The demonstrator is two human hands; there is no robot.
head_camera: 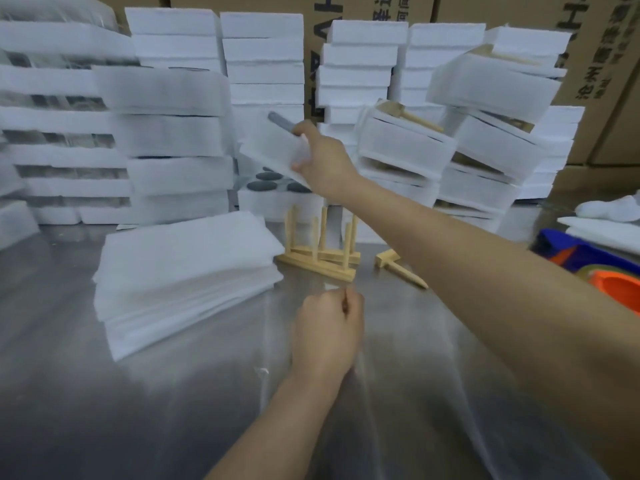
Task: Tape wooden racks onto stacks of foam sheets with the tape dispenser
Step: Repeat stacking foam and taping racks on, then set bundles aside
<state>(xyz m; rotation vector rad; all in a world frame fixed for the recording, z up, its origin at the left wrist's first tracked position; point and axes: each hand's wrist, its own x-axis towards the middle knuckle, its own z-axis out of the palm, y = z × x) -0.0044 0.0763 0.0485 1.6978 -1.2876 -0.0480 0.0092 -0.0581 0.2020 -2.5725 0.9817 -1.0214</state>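
Up high, right hand [323, 161] grips a soft white foam block [273, 148]; left hand [327, 325] is fisted.

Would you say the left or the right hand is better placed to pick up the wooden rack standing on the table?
Left. The left hand is low near the wooden rack, fist closed, apparently free. The right hand is raised, gripping a foam block.

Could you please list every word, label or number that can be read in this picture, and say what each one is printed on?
No text here can be read in full.
"H": a large black letter, partly cut off, on the cardboard carton at the upper right.
Black characters in columns on the same carton: too blurred to read.
Black print on the cardboard carton at top centre: cut off by foam blocks, unreadable.
Foam sheets, wooden rack, tape dispenser: no text visible.
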